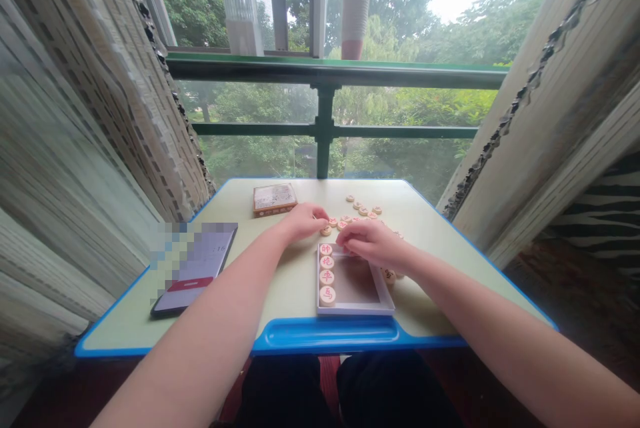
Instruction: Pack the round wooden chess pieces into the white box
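A shallow white box (320, 281) lies near the front of the table. Along its left side runs a column of round Chinese chess pieces (327, 277) with red characters. Just beyond the box, my left hand (304, 220) has its thumb and fingertips close together beside a loose chess piece (325, 231); what they pinch, if anything, is hidden. My right hand (373, 241) hangs over the box's far right corner with its fingers curled downward. Its fingertips are partly hidden, and I cannot make out what is in them. More loose chess pieces (372, 215) lie scattered past both hands.
A flat box with a printed lid (275, 197) sits at the back left. To the left of my forearm rests a phone (200, 268). The table (440, 248) has a blue rim and a blue front groove (333, 333). Curtains flank it; a green railing (325, 128) stands behind.
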Demonstrator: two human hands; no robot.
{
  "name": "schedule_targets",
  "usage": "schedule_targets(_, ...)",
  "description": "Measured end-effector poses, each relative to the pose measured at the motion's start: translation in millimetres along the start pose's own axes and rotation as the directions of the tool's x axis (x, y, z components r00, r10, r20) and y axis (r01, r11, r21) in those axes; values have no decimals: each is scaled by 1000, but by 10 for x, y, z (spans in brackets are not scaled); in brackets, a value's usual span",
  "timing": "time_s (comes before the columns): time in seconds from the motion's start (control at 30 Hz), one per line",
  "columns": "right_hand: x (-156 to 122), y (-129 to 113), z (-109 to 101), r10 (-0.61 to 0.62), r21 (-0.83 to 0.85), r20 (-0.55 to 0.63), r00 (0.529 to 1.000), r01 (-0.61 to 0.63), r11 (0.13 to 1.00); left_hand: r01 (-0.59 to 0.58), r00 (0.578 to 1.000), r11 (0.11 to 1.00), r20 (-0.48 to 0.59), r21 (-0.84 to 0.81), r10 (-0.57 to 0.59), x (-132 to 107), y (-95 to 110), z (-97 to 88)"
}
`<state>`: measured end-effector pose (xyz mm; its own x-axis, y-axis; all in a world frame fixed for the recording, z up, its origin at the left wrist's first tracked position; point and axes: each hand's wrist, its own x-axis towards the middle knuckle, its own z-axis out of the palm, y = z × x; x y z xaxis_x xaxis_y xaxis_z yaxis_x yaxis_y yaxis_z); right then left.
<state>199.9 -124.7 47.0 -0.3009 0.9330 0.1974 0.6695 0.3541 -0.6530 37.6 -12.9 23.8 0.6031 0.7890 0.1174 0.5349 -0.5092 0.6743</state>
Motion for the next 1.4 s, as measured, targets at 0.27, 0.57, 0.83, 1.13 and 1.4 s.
schedule_targets(0.27, -12, 32, 4, -8, 81, 8, 1000, 8, 997, 13, 1000, 999, 5, -30, -13, 47, -69, 34)
schedule_targets(0.57, -21, 47, 37, -75, 120, 42, 996, 70, 990, 1, 1000, 1000, -6, 13, -1, 20, -21, 22)
schedule_targets(0.83, 35, 121, -19, 23, 277, -199, 980, 34, 960, 12, 1000, 1000, 11, 1, -12, 19, -24, 33)
schedule_targets(1.13, 134, 480, -281, 206, 167, -624, 754, -129, 978, 55, 999, 998, 2, -9, -55, 31, -44, 45)
schedule_targets(1.4, 101, 499, -331, 71, -358, -386, 920, -220, 908, 34, 999, 999, 2, 11, -34, 9, -21, 79)
